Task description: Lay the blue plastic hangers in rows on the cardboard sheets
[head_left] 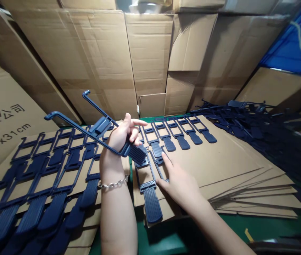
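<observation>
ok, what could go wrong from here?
1. The held frame in the left hand has its ribbed paddle overlapping a laid-out frame in this view; lowering it might knock that one askew.
2. The right hand is at a second frame close beside it, so a nudge could shift both.
3. The chain bracelet on the left wrist might snag on a frame's open arms.

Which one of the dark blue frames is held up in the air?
The frame in the left hand, its hooked ends raised; the others lie in rows or in the heap at right.
</observation>
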`<act>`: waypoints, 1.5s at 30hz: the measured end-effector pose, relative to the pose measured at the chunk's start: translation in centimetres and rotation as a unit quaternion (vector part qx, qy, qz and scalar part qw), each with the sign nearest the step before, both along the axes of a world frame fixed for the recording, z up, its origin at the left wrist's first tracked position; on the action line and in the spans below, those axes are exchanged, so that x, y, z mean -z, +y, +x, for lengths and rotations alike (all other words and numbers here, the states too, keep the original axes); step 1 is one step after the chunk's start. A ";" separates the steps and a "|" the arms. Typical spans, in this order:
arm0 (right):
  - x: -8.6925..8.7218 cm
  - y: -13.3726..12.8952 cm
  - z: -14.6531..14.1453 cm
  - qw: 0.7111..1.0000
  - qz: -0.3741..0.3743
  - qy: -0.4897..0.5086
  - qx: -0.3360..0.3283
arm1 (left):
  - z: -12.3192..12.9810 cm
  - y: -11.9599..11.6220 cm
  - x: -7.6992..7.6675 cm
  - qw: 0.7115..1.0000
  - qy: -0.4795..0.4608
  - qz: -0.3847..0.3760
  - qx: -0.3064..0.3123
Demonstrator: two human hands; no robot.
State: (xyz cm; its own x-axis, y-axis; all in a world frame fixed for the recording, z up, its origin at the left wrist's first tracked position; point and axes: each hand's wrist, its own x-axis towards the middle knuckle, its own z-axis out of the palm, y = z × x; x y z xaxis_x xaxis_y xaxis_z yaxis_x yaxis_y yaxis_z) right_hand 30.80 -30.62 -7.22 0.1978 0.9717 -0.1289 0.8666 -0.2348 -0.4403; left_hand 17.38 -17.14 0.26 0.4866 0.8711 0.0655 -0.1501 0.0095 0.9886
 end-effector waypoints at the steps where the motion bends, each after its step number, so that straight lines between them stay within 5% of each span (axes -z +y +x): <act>1: -0.1 0.1 0.0 1.000 -0.002 0.006 -0.006 | 0.0 -0.2 0.0 1.000 0.012 0.007 0.027; 4: -0.6 0.2 0.2 1.000 0.024 0.003 -0.009 | 0.2 -0.6 0.2 0.995 0.038 0.024 0.086; 8: -1.5 -0.2 0.0 0.983 0.171 0.040 -0.052 | 0.9 -1.2 0.2 0.988 0.052 0.048 0.140; 12: -1.5 -0.5 -0.9 0.940 0.294 0.113 -0.128 | 2.3 -2.1 -0.1 0.986 0.044 0.069 0.144; 18: -0.6 -0.6 -0.6 0.915 0.380 0.099 -0.093 | 3.4 -2.9 -0.2 0.978 0.084 0.135 0.135; 22: 0.3 -2.3 2.2 0.926 0.292 0.237 0.023 | 2.6 -2.2 0.4 0.942 0.254 0.178 0.131; 28: 3.5 -5.9 6.5 0.916 0.165 0.328 0.161 | 1.0 -0.8 0.9 0.911 0.378 0.167 0.012; 33: 5.7 -7.4 7.4 0.925 0.126 0.313 0.173 | -0.2 -0.2 1.0 0.878 0.452 0.157 -0.022; 42: 3.8 -7.2 5.1 0.870 0.041 0.448 0.203 | -0.8 0.0 1.0 0.871 0.472 0.127 -0.051; 45: 4.0 -6.8 4.9 0.886 0.001 0.419 0.199 | -0.7 0.2 1.2 0.868 0.476 0.132 -0.051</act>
State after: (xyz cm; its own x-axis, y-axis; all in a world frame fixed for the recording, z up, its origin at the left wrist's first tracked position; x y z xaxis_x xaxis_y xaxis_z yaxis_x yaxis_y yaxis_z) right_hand 35.71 -37.45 -11.18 0.3597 0.8472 -0.3910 0.0842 -0.4468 -0.8907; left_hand 16.70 -16.93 -0.93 0.3517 0.9284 -0.1199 0.7489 -0.2022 0.6311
